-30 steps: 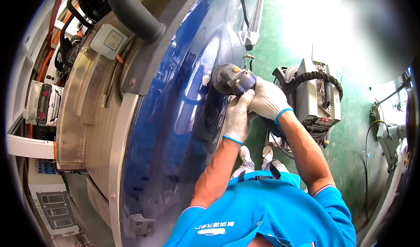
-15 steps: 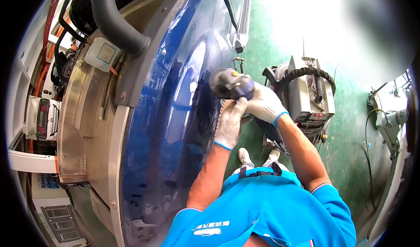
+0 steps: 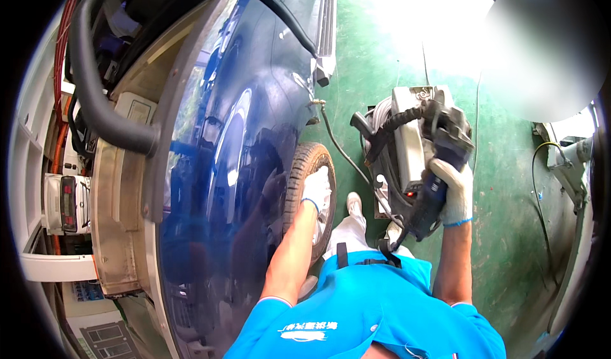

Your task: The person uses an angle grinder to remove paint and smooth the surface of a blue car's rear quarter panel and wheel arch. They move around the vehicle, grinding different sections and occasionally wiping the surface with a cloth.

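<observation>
In my gloved right hand (image 3: 455, 192) is a blue and black angle grinder (image 3: 428, 201), gripped around its body. Its dark head (image 3: 450, 128) points up and away from me, over a grey wheeled machine. My gloved left hand (image 3: 316, 188) is lowered in front of the wheel (image 3: 302, 168) of a blue vehicle, fingers loosely apart and holding nothing that I can see. Whether it touches the wheel I cannot tell. The vehicle's glossy blue body panel (image 3: 223, 232) stands beside my left arm.
The grey machine (image 3: 402, 117) with coiled cables stands on the green floor (image 3: 503, 244) ahead of my feet. A hose (image 3: 344, 144) runs from a brass fitting on the vehicle toward it. A thick black tube (image 3: 102, 104) arches at the upper left. Metal equipment (image 3: 563, 168) stands far right.
Both hands were together at the grinder by the blue panel. My right hand has carried the grinder rightward over the machine; my left hand has let go and dropped toward the wheel.
</observation>
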Available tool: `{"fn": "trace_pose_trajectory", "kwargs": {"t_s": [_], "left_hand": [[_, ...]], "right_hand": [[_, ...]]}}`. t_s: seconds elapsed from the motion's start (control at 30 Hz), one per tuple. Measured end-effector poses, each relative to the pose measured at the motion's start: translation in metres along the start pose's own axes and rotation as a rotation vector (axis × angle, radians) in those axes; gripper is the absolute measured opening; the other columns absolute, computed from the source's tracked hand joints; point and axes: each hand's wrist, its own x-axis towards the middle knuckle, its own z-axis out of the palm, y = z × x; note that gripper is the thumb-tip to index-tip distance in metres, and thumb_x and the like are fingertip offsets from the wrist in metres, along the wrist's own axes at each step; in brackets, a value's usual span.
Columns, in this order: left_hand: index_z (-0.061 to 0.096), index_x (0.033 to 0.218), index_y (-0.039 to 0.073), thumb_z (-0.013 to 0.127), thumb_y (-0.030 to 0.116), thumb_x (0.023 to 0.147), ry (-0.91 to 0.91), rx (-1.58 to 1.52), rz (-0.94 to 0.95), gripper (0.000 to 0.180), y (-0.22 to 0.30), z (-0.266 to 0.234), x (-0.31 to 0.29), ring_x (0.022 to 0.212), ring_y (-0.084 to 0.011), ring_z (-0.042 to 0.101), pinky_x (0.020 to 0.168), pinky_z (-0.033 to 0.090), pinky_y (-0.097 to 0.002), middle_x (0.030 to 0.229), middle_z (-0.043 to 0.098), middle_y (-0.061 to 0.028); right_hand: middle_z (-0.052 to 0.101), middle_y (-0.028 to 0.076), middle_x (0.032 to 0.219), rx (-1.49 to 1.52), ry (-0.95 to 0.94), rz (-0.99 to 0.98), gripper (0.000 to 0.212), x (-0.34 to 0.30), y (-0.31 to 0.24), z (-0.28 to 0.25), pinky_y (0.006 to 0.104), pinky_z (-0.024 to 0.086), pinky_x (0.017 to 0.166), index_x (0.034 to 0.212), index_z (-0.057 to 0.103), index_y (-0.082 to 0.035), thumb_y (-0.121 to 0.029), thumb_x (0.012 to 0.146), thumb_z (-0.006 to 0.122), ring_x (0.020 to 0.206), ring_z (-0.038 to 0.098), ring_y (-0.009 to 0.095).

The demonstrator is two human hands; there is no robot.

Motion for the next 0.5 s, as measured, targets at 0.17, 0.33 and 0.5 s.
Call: {"fn": "trace_pose_trajectory", "kwargs": {"t_s": [0.17, 0.33, 0.5], "left_hand": [[0.054, 0.069, 0.016, 0.077, 0.042, 0.093, 0.258, 0.231, 0.155, 0.041, 0.054, 0.071, 0.142, 0.041, -0.0172, 0.041, 0.04, 0.039, -0.035, 0.057, 0.044, 0.0008], [0.07, 0.091, -0.007, 0.07, 0.064, 0.087, 0.533, 0.369, 0.088, 0.07, 0.09, 0.135, 0.266, 0.069, -0.023, 0.062, 0.062, 0.049, -0.0427, 0.083, 0.069, -0.013], [0.073, 0.094, 0.002, 0.059, 0.049, 0.094, 0.584, 0.444, 0.002, 0.049, 0.092, 0.149, 0.346, 0.089, -0.0241, 0.063, 0.077, 0.049, -0.0446, 0.095, 0.071, -0.0098]], "right_hand": [[0.068, 0.008, 0.081, -0.052, 0.254, 0.025, 0.034, 0.023, -0.002, -0.042, 0.0297, 0.055, 0.061, 0.108, 0.064, -0.001, -0.023, 0.085, 0.075, 0.067, 0.066, 0.018], [0.069, 0.009, 0.093, -0.132, 0.541, -0.027, 0.044, 0.022, -0.004, -0.069, 0.0321, 0.057, 0.065, 0.118, 0.062, -0.001, -0.027, 0.086, 0.078, 0.074, 0.068, 0.02], [0.069, 0.013, 0.104, -0.089, 0.649, -0.013, 0.055, 0.026, -0.008, -0.072, 0.0369, 0.06, 0.075, 0.134, 0.055, 0.001, -0.023, 0.089, 0.076, 0.084, 0.069, 0.024]]}}
